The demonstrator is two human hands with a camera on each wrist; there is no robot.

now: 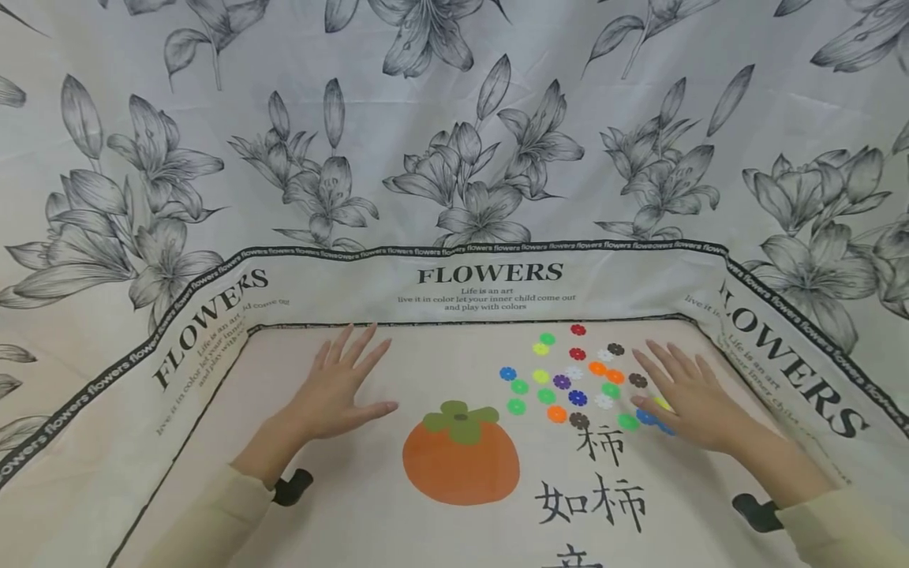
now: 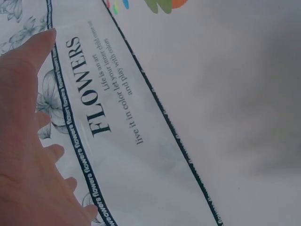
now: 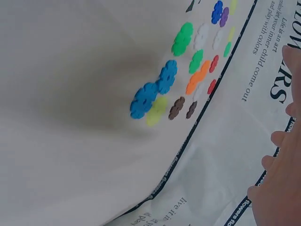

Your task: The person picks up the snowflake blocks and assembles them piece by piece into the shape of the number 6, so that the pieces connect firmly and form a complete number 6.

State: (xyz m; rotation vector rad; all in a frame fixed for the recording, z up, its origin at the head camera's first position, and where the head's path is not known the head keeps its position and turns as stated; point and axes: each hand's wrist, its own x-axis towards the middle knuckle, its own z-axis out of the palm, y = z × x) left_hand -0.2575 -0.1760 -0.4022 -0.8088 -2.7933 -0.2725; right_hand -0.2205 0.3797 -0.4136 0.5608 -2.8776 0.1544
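Note:
Several flower-shaped plastic discs (image 1: 562, 382) in many colours lie scattered on the pale mat, right of centre in the head view. My right hand (image 1: 685, 390) is spread above their right edge with nothing in it, partly covering a yellow disc (image 1: 663, 404) and blue discs (image 1: 648, 416). The right wrist view shows those blue discs (image 3: 143, 100) beside the yellow disc (image 3: 156, 111). On the left, my left hand (image 1: 339, 394) spreads its fingers over bare mat and holds nothing. Both hands seem to hover; contact with the mat cannot be told.
A printed orange persimmon (image 1: 461, 465) lies between the hands, with black Chinese characters (image 1: 592, 505) to its right. A white border printed FLOWERS (image 1: 490, 274) frames the mat. Behind it rises floral fabric (image 1: 483, 158). Black printed shapes (image 1: 293, 487) show near both wrists.

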